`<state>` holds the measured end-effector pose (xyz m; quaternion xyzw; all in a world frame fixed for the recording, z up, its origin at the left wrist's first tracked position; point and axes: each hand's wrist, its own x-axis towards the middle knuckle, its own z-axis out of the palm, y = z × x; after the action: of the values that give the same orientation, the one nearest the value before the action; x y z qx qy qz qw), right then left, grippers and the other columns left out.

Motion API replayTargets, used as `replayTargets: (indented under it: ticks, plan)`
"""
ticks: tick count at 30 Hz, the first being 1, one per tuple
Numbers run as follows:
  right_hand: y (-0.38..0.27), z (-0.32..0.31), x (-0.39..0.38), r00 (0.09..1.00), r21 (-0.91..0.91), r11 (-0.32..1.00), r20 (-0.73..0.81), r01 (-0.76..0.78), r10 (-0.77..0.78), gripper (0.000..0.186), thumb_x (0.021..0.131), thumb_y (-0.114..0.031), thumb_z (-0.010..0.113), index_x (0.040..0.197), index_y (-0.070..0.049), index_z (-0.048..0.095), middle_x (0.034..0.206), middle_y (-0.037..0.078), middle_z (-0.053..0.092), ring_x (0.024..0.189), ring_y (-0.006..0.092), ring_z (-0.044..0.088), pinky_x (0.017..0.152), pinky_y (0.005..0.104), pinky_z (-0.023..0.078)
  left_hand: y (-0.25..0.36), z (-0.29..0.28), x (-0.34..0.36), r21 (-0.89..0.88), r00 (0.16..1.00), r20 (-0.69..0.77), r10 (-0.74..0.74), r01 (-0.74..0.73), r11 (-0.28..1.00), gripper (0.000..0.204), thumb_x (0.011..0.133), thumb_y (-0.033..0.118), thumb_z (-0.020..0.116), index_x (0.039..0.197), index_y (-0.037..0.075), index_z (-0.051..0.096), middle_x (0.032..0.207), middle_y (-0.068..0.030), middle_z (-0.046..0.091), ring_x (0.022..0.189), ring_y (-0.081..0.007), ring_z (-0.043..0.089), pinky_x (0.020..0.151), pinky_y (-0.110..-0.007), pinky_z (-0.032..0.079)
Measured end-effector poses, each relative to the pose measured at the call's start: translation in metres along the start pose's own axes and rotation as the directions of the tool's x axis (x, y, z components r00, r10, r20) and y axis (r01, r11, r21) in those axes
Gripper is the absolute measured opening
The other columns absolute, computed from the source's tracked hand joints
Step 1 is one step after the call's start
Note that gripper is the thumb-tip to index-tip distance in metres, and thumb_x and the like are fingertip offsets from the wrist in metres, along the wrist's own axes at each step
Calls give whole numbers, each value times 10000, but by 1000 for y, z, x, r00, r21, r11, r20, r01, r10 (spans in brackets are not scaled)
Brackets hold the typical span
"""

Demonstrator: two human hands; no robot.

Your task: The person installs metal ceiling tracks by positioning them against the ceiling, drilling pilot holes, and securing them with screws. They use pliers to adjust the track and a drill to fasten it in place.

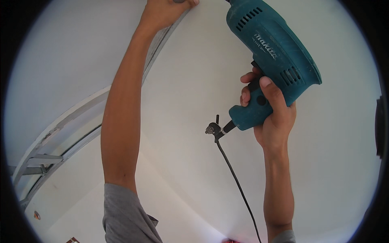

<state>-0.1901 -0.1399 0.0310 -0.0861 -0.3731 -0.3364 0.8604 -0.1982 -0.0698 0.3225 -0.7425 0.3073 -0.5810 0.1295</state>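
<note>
My right hand (272,111) grips the handle of a teal electric drill (271,48), whose body points up and left toward the top edge; its bit end is out of frame. A black cord (237,184) with a chuck key (211,129) taped to it hangs from the handle. My left hand (166,10) is raised to the top edge, pressing against a metal ceiling channel (160,40) on the white ceiling board (194,81). Its fingers are partly cut off by the frame.
A metal frame profile (60,125) curves from the lower left up toward my left hand. White walls and ceiling panels surround it. A dark object (381,125) sits at the right rim.
</note>
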Motion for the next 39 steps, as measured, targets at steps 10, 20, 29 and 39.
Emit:
replayTargets:
  ticks: [10, 20, 29, 39]
  plan:
    - [12, 7, 0, 1000, 35, 999, 27, 7, -8, 416, 894, -205, 696, 1176, 87, 606, 949, 191, 677, 649, 194, 633, 577, 321, 515, 3, -10, -9, -7, 999, 31, -24, 24, 1000, 437, 825, 344, 809, 888, -83, 747, 792, -252, 732, 748, -325, 732, 686, -426, 553]
    - [19, 16, -2, 1000, 13, 1000, -19, -22, 22, 395, 890, -223, 732, 1130, 75, 633, 911, 165, 684, 656, 182, 646, 582, 315, 523, -13, -8, -6, 51, 999, -28, -22, 24, 998, 521, 811, 371, 821, 925, -127, 723, 848, -292, 731, 826, -367, 743, 726, -435, 566]
    - [12, 9, -11, 998, 57, 998, -39, -38, 41, 332, 906, -240, 739, 1052, 40, 637, 842, 136, 672, 651, 176, 650, 589, 315, 532, -1, 1, -4, -14, 1000, 3, 24, -24, 1000, 538, 799, 386, 835, 940, -121, 722, 885, -296, 735, 846, -374, 745, 749, -438, 567]
    - [8, -2, -12, 997, 182, 981, -20, -72, 77, 329, 911, -193, 708, 1109, 43, 593, 844, 141, 645, 673, 199, 635, 578, 339, 513, 20, 8, -4, 31, 1000, 18, -2, 2, 1000, 522, 806, 384, 837, 931, -112, 730, 862, -301, 728, 849, -382, 745, 762, -448, 569]
